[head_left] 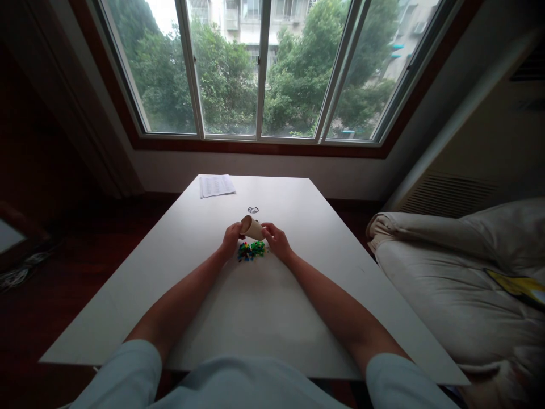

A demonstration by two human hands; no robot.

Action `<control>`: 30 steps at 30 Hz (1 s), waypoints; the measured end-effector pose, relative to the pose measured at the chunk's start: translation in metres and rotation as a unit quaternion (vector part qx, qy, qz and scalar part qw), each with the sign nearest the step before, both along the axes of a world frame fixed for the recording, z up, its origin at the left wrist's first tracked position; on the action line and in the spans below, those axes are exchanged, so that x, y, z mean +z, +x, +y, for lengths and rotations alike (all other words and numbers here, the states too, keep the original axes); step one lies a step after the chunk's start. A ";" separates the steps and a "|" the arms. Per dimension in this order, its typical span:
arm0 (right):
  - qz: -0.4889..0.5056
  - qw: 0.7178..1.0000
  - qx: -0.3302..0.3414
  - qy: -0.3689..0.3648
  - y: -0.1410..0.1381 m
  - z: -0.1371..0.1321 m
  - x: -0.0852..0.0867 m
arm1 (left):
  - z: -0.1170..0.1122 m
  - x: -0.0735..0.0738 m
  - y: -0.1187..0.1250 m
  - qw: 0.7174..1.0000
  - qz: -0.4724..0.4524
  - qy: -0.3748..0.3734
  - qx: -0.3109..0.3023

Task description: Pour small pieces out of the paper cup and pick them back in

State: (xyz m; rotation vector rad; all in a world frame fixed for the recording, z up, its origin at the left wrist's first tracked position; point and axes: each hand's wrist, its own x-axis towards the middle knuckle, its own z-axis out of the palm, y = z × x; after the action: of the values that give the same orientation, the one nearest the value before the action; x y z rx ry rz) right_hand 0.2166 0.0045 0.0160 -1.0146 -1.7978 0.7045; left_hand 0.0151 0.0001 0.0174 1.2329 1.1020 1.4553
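A short brown cardboard tube [254, 228] is held tilted above the table, its round opening turned up and to the left. My left hand [233, 236] is closed on the end with the opening, and my right hand [276, 237] grips the other end. Just below the tube lies a loose pile of small coloured pieces [252, 250], mostly green and blue with a few yellow and red ones. The pieces are too small to tell their exact kind. Whether anything is inside the tube cannot be seen.
The white table [264, 307] stretches from my body toward the window [259, 74]. Sheets of printed paper [216, 185] lie at its far left corner. Beyond the tube is a small round dark-rimmed item [252, 209]. A pale padded sofa [430, 295] stands to the right.
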 end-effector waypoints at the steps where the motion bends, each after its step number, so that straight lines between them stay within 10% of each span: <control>1: -0.004 1.000 0.000 0.004 0.000 0.000 0.000 | 0.001 -0.001 0.000 1.000 -0.005 -0.001 0.002; 30: -0.082 0.991 -0.033 0.096 0.001 0.019 -0.023 | -0.013 0.007 0.007 0.966 0.221 0.113 0.067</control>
State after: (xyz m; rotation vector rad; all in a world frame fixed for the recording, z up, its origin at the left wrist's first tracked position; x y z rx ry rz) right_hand 0.2178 0.0237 -0.0070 -1.0203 -1.9222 0.4070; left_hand 0.0220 -0.0128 0.0248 1.7329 1.3605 1.4761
